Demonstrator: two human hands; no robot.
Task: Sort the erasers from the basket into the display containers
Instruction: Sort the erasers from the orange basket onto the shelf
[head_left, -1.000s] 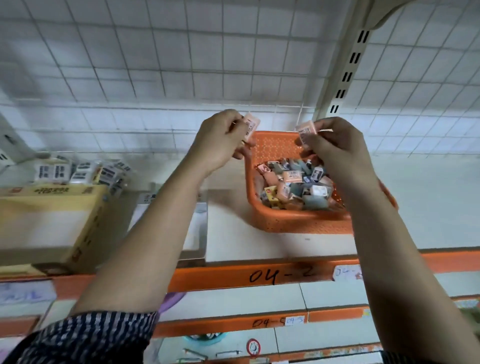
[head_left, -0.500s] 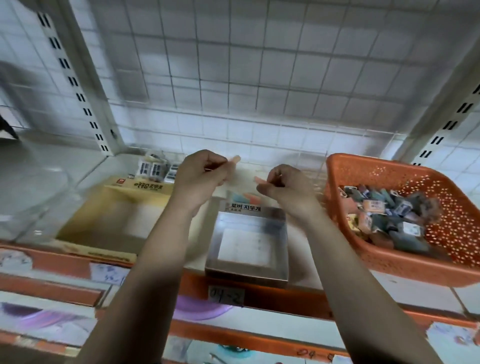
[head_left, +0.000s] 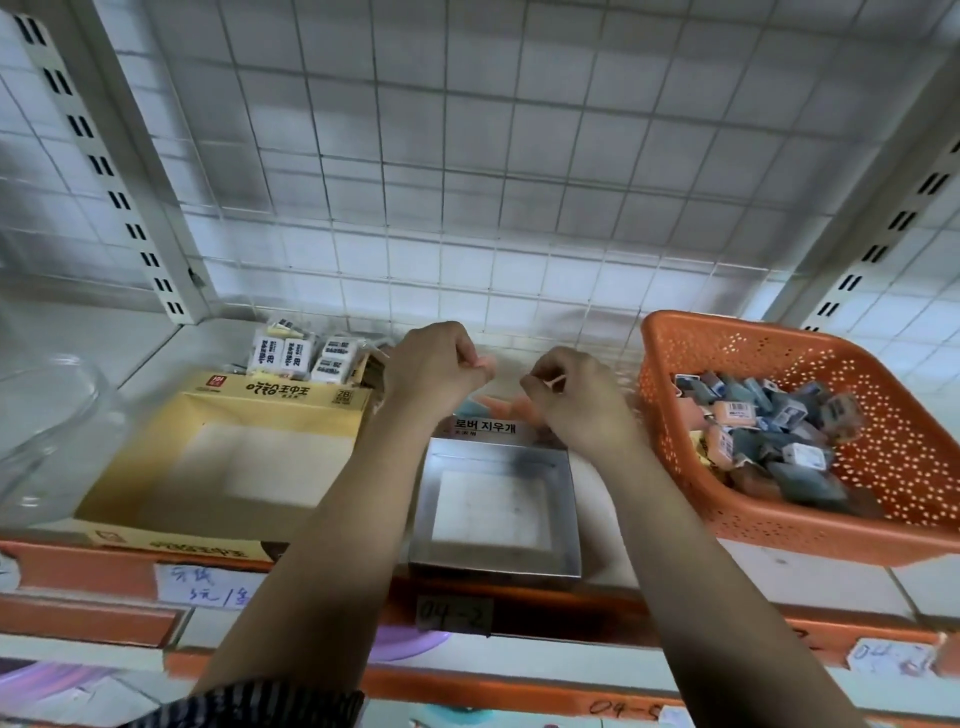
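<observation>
Soft overhead light, mild blur, bowed edges.

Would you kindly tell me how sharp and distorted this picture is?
Head view: the wide lens bows the shelf uprights and wire grid; the left hand, right hand and the erasers in the orange basket look soft; the label on the silver box is legible.

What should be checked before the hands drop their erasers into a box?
1. Left hand pinches an eraser: ok.
2. Right hand pinches a second eraser: ok.
3. Silver box open on top, near both hands: ok.
4. Kind of each held eraser: cannot tell, seen edge-on.
5. Basket upright on the shelf, more erasers inside: ok.
</observation>
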